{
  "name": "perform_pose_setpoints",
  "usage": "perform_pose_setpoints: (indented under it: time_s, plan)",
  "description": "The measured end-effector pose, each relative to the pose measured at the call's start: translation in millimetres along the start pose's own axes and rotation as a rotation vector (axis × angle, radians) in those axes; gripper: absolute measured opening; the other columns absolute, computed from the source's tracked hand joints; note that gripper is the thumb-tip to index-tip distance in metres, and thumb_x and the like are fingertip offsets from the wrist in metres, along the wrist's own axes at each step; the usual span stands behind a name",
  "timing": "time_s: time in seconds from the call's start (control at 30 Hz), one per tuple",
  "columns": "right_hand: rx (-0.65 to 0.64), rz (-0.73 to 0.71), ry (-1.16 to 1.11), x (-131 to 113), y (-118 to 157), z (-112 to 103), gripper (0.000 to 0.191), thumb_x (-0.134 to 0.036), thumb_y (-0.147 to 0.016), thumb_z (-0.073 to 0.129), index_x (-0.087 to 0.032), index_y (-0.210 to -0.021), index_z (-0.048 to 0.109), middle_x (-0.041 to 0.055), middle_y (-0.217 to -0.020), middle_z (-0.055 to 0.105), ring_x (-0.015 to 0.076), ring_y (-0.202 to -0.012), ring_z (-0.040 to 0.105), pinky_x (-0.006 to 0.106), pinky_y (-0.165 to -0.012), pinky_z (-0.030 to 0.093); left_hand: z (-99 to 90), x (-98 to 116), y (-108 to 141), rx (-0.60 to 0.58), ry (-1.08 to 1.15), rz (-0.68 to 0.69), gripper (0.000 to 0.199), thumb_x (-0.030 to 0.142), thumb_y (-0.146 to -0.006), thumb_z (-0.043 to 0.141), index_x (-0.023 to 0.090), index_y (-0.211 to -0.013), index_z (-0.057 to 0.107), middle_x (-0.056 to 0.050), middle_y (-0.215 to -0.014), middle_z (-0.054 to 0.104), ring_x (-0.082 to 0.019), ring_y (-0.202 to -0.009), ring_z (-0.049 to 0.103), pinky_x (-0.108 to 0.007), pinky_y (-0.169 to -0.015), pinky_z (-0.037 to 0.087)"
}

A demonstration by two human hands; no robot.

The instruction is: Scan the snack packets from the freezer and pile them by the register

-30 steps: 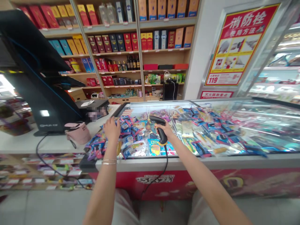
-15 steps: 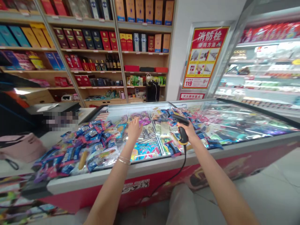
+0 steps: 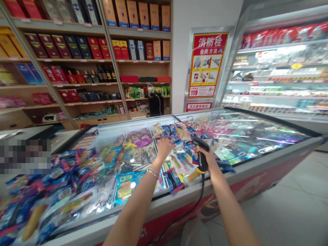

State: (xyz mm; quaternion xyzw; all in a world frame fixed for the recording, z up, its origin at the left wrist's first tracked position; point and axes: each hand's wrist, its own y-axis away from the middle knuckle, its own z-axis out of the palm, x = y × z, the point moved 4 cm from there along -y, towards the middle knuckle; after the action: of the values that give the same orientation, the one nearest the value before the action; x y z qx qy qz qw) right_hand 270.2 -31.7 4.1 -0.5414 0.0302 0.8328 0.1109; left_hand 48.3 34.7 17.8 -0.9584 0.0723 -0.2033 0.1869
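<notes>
My right hand is wrapped round the grip of a black-and-yellow barcode scanner, its head tilted over the chest freezer and its cable hanging down the front. My left hand, a bracelet at the wrist, reaches palm down over the packaged ice creams in the freezer's middle. Its fingers look stretched out and hold nothing I can see; whether they touch the packs is unclear. Close to the scanner, a blue pack rests across the front rim. More blue packs lie heaped on the left of the freezer top.
The chest freezer spans the foreground, with a glass lid over its right part. Wooden shelves of boxes stand behind it, beside a red wall poster. A lit display fridge is at the right.
The view has swung right and closer to the freezer. My left hand has moved right, from the purple packs to the section near the scanner. The scanner stays in my right hand.
</notes>
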Motion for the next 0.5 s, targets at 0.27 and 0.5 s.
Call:
perform_pose_setpoints:
  time_s: [0.27,0.5]
  plan:
    - [0.038,0.019,-0.002,0.1,2.8,-0.7,0.041,-0.031,-0.053,0.084,-0.02,-0.084,0.059,-0.0008,-0.062,0.066,0.0148,-0.046,0.057,0.028,-0.043,0.048,18.1,-1.5,1.5,-0.032,0.007,0.005,0.051,0.049,-0.08,0.064,0.017,-0.119,0.056,-0.017,-0.13,0.054,-0.034,-0.128,0.041,-0.046,-0.104,0.035]
    - [0.028,-0.01,0.016,-1.6,3.5,0.3,0.041,-0.032,-0.054,0.083,-0.02,-0.084,0.057,-0.0006,-0.062,0.065,0.0146,-0.047,0.057,0.028,-0.044,0.048,10.4,-1.4,2.6,-0.014,0.044,-0.064,0.048,0.041,-0.073,0.068,0.017,-0.11,0.05,-0.015,-0.112,0.063,-0.032,-0.12,0.048,-0.043,-0.099,0.037]
